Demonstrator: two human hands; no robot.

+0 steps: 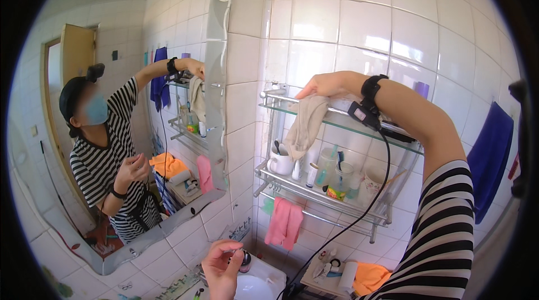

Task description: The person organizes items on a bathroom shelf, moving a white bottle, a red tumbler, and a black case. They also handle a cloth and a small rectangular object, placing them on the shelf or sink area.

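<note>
My right hand reaches over the rail of the upper glass shelf, at a beige cloth that hangs over the rail; whether the fingers grip it is hidden. Below the cloth, a white mug with a toothbrush stands on the lower shelf, beside tubes and a glass jar holding a toothbrush. My left hand is raised above the washbasin, fingers curled and apart, with nothing plainly in it. A dark round jar sits on the basin's rim behind it.
A wavy-edged mirror covers the left wall and reflects the person. A pink cloth hangs from the lower rail, a purple towel at right. An orange cloth lies on a small table below. A black cable trails from my right wrist.
</note>
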